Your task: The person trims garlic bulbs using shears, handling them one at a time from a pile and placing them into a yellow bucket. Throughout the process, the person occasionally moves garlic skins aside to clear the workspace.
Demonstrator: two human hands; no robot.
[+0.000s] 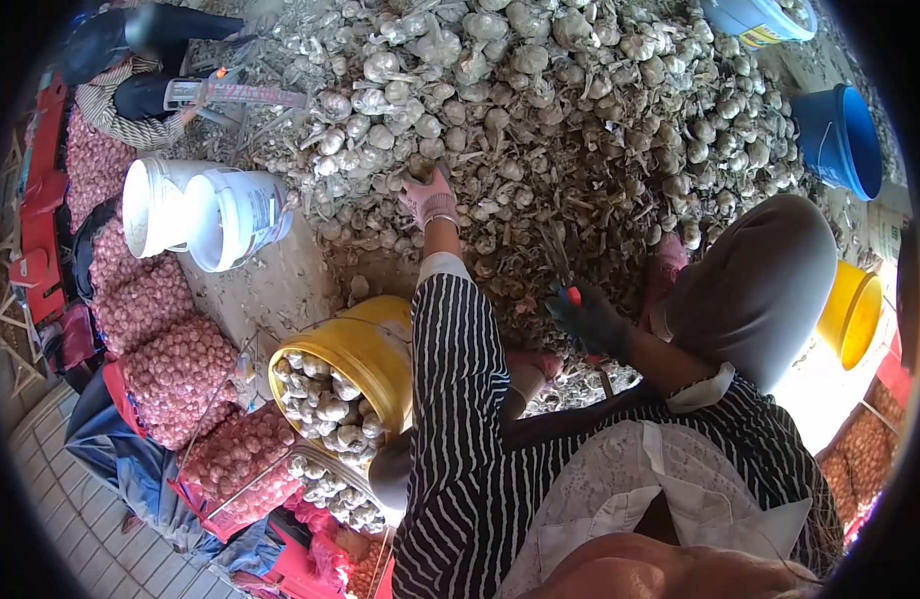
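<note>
My left hand (pixel 429 199), in a pink glove, reaches forward into a big heap of garlic (pixel 540 100). Its fingers are closed around a garlic bulb (pixel 420 168) at the heap's near side. My right hand (pixel 592 319) wears a dark glove and grips a cutting tool with a red handle (pixel 574 296). The tool's narrow metal blades (pixel 556 252) point away from me over dry stalks and husks. To the left of my left arm, a tilted yellow bucket (pixel 365 334) holds trimmed garlic bulbs (pixel 325 404).
Two white buckets (pixel 242 215) stand to the left, beyond red net sacks of garlic (pixel 181 374). At the right are a blue bucket (pixel 849 140) and another yellow bucket (pixel 851 314). Another person (pixel 131 100) is at the upper left beside a metal-framed seat (pixel 240 95).
</note>
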